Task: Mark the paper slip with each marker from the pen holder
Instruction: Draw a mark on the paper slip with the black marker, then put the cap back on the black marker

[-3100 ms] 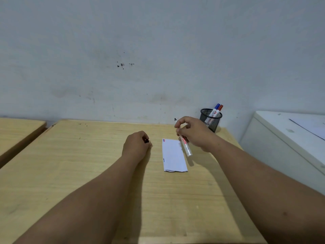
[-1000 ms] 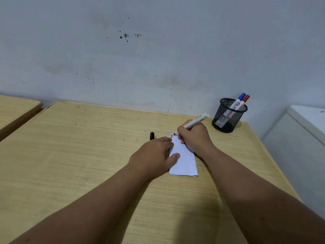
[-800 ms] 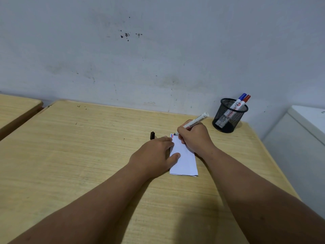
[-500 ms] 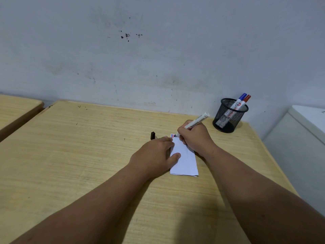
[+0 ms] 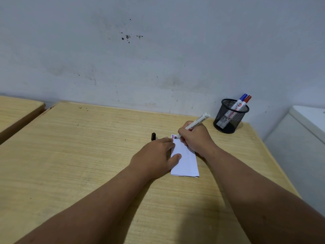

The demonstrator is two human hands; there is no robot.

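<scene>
A white paper slip point(image 5: 186, 161) lies on the wooden desk point(image 5: 79, 155), with short red and blue strokes at its far left corner. My right hand point(image 5: 195, 138) grips a white marker point(image 5: 198, 121), its tip touching that corner. My left hand point(image 5: 154, 155) rests flat on the slip's left edge, fingers spread, pinning it down. The marker's black cap point(image 5: 153, 136) lies on the desk just beyond my left hand. A black mesh pen holder point(image 5: 230, 118) stands at the back right with a blue-capped marker point(image 5: 241, 99) and a red-capped marker point(image 5: 247, 100) inside.
A grey scuffed wall point(image 5: 158, 50) rises right behind the desk. A second wooden desk point(image 5: 15, 108) sits to the left across a narrow gap. A white cabinet point(image 5: 302, 138) stands close to the desk's right edge.
Since three seconds ago my left hand set the cap down and moved onto the slip, and my right hand brought the marker tip to the slip's corner. Over the last second little has moved.
</scene>
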